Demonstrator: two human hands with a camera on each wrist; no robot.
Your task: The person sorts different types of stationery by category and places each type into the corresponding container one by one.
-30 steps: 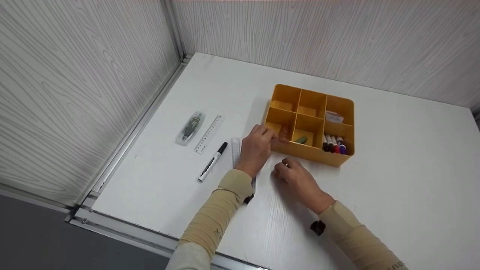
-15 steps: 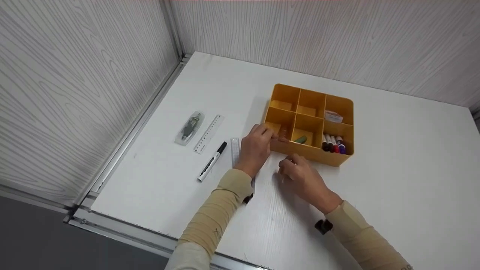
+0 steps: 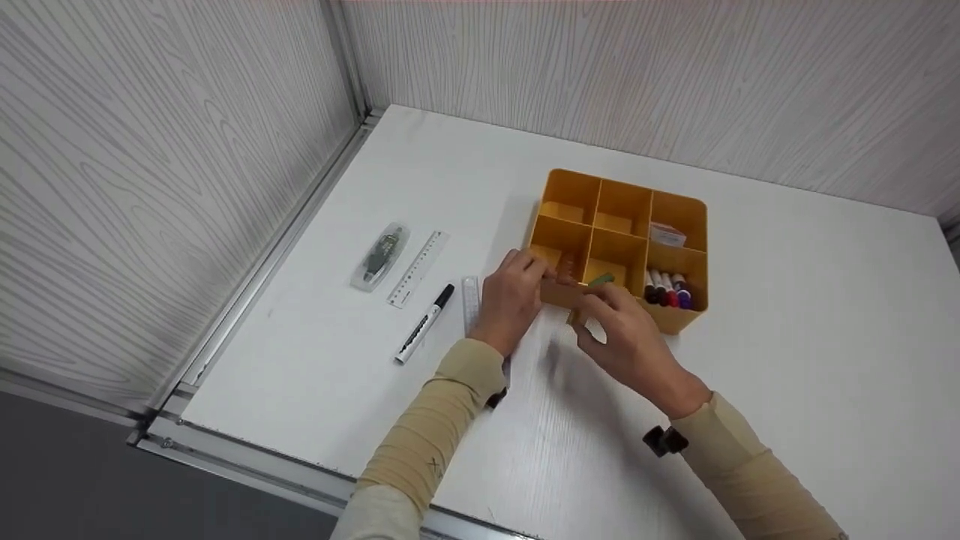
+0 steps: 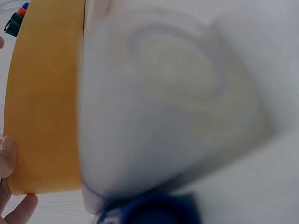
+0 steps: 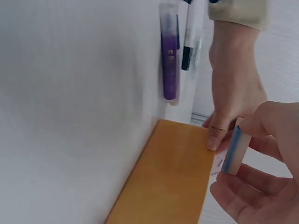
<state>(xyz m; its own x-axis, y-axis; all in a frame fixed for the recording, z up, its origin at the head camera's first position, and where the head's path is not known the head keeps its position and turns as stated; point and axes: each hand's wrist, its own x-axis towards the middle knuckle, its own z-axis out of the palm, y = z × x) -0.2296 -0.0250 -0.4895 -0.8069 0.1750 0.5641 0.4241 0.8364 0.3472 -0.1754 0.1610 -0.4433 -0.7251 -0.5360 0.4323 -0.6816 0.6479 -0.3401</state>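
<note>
Small blue-striped block [image 5: 237, 150], pinched by the right hand [image 3: 636, 341] right of the head view's centre, has just risen beside the orange box [image 3: 559, 295], apparently nearer its compartments; left hand [image 3: 513, 294] grips the rim.

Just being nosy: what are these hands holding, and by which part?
The right hand pinches a small block by its ends; the left hand grips the box at its near left corner.
</note>
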